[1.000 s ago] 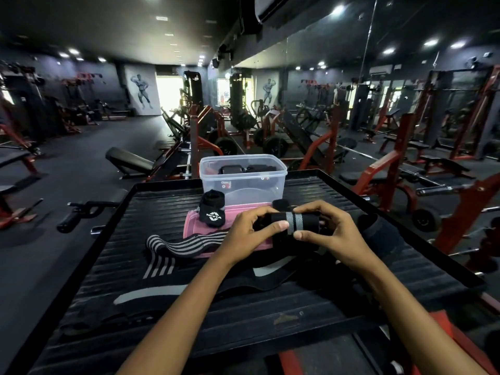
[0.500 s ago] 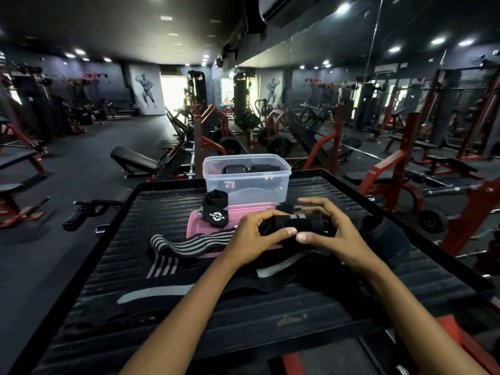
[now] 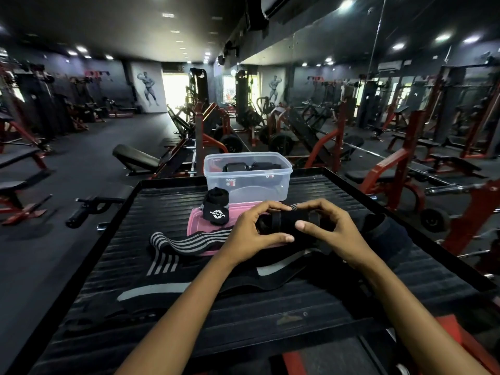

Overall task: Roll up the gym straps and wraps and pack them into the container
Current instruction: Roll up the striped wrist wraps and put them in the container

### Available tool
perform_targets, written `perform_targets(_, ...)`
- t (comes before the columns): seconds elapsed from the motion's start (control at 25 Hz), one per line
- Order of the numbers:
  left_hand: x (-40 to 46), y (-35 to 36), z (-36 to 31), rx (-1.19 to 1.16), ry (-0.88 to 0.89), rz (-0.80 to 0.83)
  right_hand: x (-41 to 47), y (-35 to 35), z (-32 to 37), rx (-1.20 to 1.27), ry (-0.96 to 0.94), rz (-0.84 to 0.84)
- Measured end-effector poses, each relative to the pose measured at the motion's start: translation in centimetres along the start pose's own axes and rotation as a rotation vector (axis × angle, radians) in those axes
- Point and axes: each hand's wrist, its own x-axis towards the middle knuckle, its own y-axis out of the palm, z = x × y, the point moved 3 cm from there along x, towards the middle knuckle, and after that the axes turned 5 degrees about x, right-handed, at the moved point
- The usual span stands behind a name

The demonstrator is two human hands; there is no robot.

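Note:
Both hands hold a black rolled wrap (image 3: 286,224) just above the ribbed black platform (image 3: 270,307). My left hand (image 3: 251,234) grips its left end and my right hand (image 3: 327,228) grips its right end, thumb on the front. Behind stands a clear plastic container (image 3: 247,177) with black rolled items inside. A pink lid (image 3: 200,226) lies in front of it, with a small black rolled strap (image 3: 216,209) bearing a white logo on top. A grey-and-black striped wrap (image 3: 186,243) lies unrolled at the left. A long black wrap with grey stripes (image 3: 151,289) trails across the platform.
The platform has a raised black rim (image 3: 378,204). A dark folded piece (image 3: 389,234) lies right of my hands. Red gym machines (image 3: 400,169) stand to the right and benches (image 3: 135,158) behind. A mirror wall runs along the right.
The roll has turned in my hands: its grey stripes, facing up a second ago, are now out of sight. My right thumb has shifted onto the front of the roll.

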Motion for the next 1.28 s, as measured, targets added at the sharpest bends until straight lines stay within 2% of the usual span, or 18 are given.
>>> perform_targets(0.16,-0.11,0.04,0.45,-0.063,-0.086,-0.022,-0.41,0.24,-0.23,0.024,0.026,0.162)
perform_targets(0.36,-0.24,0.12,0.43,-0.062,-0.053,0.044,0.03,0.01,-0.26,-0.002,-0.032,0.059)
perform_targets(0.48,-0.33,0.01,0.36,-0.042,-0.023,0.019,0.23,0.11,-0.13,-0.003,-0.007,0.027)
perform_targets(0.6,-0.35,-0.07,0.47,-0.022,-0.041,-0.011,0.07,0.12,-0.24,0.024,0.027,0.079)
perform_targets(0.72,-0.39,-0.13,0.94,0.007,-0.118,-0.011,0.03,0.15,-0.55,-0.05,-0.001,0.167)
perform_targets(0.8,-0.35,0.03,0.97,0.002,-0.128,0.005,0.22,0.13,-0.75,-0.054,-0.024,0.152)
perform_targets(1.04,-0.46,-0.29,0.12,0.069,0.022,-0.019,0.38,0.09,-0.63,-0.114,-0.019,0.077)
perform_targets(1.28,-0.65,-0.35,0.22,0.054,-0.072,-0.036,0.49,0.43,-0.43,-0.174,-0.02,0.151)
